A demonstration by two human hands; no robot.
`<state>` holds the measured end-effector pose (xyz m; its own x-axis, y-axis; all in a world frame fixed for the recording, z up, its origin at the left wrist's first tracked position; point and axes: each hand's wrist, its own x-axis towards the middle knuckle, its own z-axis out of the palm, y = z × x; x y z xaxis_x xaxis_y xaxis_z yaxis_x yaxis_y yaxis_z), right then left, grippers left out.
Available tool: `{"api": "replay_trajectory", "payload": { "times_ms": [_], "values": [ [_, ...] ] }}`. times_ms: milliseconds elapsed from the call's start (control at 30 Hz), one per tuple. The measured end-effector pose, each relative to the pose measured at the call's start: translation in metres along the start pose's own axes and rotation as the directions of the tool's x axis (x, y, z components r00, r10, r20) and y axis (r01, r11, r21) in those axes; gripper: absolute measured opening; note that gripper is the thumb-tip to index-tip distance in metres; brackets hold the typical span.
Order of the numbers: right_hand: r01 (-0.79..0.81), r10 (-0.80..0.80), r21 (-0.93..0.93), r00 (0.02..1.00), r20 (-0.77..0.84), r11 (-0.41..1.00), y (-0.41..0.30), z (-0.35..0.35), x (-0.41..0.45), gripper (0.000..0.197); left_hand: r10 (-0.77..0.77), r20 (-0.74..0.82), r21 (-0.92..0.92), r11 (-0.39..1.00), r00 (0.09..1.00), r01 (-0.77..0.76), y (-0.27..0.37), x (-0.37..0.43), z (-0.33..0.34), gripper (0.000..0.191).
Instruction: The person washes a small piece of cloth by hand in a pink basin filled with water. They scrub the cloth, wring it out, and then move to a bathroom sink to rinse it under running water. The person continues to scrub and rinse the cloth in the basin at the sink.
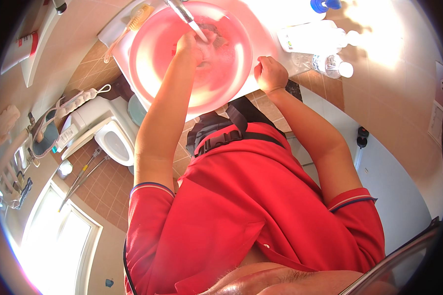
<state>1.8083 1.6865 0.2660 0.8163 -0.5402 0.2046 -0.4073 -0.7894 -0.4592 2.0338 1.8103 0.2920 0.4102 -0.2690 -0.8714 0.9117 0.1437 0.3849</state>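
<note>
A large pink plastic basin point(140, 79) holds water and a dark greyish item point(216, 33), perhaps a cloth. From the chrome faucet point(181, 11) a stream of water point(198, 31) runs into it. My left hand point(192, 46) is down inside the basin under that stream, next to the dark item; glare and splashing hide whether its fingers grip anything. Just right of the basin's rim, my right hand point(272, 75) is curled into a loose fist at the counter's edge, with nothing visible in it.
A brush point(138, 18) lies left of the basin on the washstand point(114, 31). At right are a white bottle point(310, 37) and a clear plastic bottle point(323, 65). A toilet point(116, 142) and long-handled tools point(83, 173) are at left. A blue-grey door point(384, 173) stands at right.
</note>
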Motion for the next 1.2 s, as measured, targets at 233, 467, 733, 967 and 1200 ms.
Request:
{"api": "replay_trajectory", "payload": {
  "times_ms": [233, 467, 733, 967, 1200],
  "values": [
    [-0.002, 0.002, -0.01, 1.0, 0.004, 1.0, -0.001, 0.0, 0.001, 0.009, 0.168, -0.049, 0.103, 0.981, 0.985, -0.162, 0.016, 0.0, -0.007, 0.019],
    [0.006, -0.005, -0.031, 1.0, 0.012, 1.0, 0.0, -0.004, 0.002, 0.009, 0.539, 0.229, 0.958, 0.02, 0.811, -0.285, -0.01, -0.012, -0.006, 0.026],
    [0.025, -0.025, 0.013, 0.999, -0.032, 1.0, 0.0, 0.001, 0.002, 0.009, 0.305, 0.537, 0.75, -0.6, 0.786, -0.279, -0.033, 0.004, -0.03, 0.036],
    [-0.009, 0.009, 0.033, 1.0, -0.012, 0.999, -0.001, -0.003, 0.0, 0.01, -0.025, 0.177, 0.984, -0.013, 0.984, -0.177, 0.0, -0.012, 0.006, 0.035],
    [-0.001, 0.001, 0.04, 1.0, -0.007, 0.999, -0.001, -0.004, 0.002, 0.009, 0.297, 0.226, 0.526, 0.764, 0.928, -0.373, 0.019, 0.026, -0.03, 0.023]
  ]
}}
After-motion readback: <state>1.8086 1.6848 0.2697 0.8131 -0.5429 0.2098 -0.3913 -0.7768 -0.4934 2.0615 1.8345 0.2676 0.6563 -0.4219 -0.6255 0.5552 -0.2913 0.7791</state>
